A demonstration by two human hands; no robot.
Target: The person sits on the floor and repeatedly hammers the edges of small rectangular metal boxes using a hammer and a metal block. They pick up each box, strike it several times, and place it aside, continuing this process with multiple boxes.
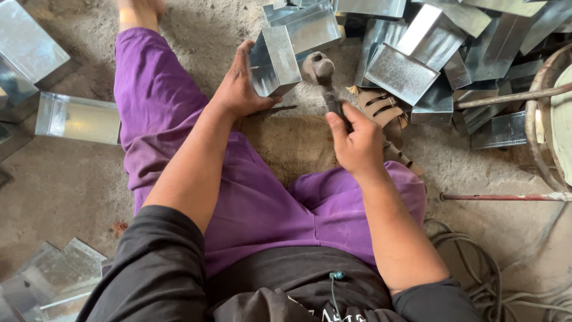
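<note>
I sit on a dusty floor in purple trousers. My left hand (241,83) grips a small open box of shiny sheet metal (275,59), holding it upright over a thin dark iron bar (280,110) that lies on the floor. My right hand (356,142) is closed around the handle of a worn hammer (320,71). The hammer's head is raised just to the right of the box, close to its edge.
A heap of similar sheet-metal boxes (411,53) lies ahead and to the right. More metal pieces lie at the left (77,118) and lower left (47,277). A sandal (381,110) lies beside the heap. Rusty rods (506,197) and a round frame (545,119) stand at right, cables (494,280) below them.
</note>
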